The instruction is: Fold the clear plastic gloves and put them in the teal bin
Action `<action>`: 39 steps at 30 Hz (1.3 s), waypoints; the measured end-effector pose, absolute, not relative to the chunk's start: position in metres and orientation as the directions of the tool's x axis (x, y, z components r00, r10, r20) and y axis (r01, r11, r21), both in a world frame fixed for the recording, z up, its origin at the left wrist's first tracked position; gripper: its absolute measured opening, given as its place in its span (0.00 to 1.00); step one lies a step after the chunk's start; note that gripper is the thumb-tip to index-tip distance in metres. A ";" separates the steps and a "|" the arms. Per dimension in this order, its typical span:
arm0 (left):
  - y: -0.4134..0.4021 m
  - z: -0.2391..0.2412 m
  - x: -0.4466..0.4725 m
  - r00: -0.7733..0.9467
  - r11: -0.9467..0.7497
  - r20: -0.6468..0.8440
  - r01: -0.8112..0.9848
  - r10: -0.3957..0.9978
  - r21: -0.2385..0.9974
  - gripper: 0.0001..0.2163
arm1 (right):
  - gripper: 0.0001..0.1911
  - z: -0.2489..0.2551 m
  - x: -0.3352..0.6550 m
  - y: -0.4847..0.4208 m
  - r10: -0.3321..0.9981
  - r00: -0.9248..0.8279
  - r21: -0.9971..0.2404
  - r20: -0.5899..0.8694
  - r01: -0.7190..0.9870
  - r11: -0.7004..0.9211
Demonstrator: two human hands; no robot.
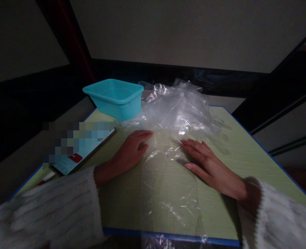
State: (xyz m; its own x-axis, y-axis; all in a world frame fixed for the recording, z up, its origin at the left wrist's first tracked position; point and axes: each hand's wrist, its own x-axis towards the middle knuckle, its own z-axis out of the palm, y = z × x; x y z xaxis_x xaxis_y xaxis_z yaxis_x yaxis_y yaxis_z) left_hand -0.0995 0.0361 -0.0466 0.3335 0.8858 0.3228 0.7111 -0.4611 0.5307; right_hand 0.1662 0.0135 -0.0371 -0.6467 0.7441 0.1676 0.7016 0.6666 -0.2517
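Note:
A clear plastic sheet [168, 193] lies spread down the middle of the pale green table [235, 145], reaching over its near edge. Behind it rises a crumpled heap of clear plastic bags [178, 107]. My left hand [129, 154] rests flat on the table at the sheet's left edge, fingers together and stretched out. My right hand [207, 166] lies flat on the sheet's right side, fingers extended toward the heap. Neither hand grips anything. Both wrists wear white knitted sleeves.
A turquoise plastic tub [115, 98] stands at the table's far left corner. A phone [82, 154] with a lit screen lies at the left edge. The table has a blue rim. Dark bars and a wall stand behind.

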 end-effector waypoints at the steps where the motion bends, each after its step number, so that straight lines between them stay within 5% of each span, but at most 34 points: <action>1: 0.036 -0.046 -0.099 0.335 -0.469 0.334 0.716 0.881 0.518 0.19 | 0.29 -0.037 0.166 0.014 0.748 -0.641 -0.249 0.172 0.706 0.663; 15: 0.043 -0.052 -0.095 0.418 -0.547 0.409 0.789 0.812 0.280 0.23 | 0.31 -0.043 0.164 0.019 0.832 -0.520 -0.194 0.191 0.811 0.552; 22: 0.026 -0.044 -0.088 0.441 -0.681 0.598 0.686 0.669 0.255 0.13 | 0.30 -0.035 0.161 0.013 0.674 -0.713 -0.202 0.195 0.643 0.739; 27: 0.014 -0.046 -0.082 0.684 -0.764 0.342 0.588 0.644 0.265 0.19 | 0.33 -0.033 0.158 0.011 0.623 -0.774 -0.195 0.111 0.598 0.778; 32: 0.011 -0.045 -0.083 0.738 -0.747 0.136 0.628 0.661 0.218 0.28 | 0.35 -0.034 0.157 0.012 0.605 -0.794 -0.167 0.058 0.590 0.790; 39: 0.016 -0.044 -0.085 0.682 -0.690 0.111 0.701 0.723 0.181 0.31 | 0.37 -0.035 0.158 0.012 0.616 -0.788 -0.157 0.024 0.605 0.780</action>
State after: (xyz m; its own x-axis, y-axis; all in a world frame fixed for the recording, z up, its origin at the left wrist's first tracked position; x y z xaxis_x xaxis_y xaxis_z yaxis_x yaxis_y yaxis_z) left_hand -0.0850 0.0158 -0.0444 0.6820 0.7228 0.1113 0.7013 -0.6896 0.1809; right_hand 0.1580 0.0120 -0.0346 -0.7876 0.6157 0.0244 0.6052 0.7804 -0.1570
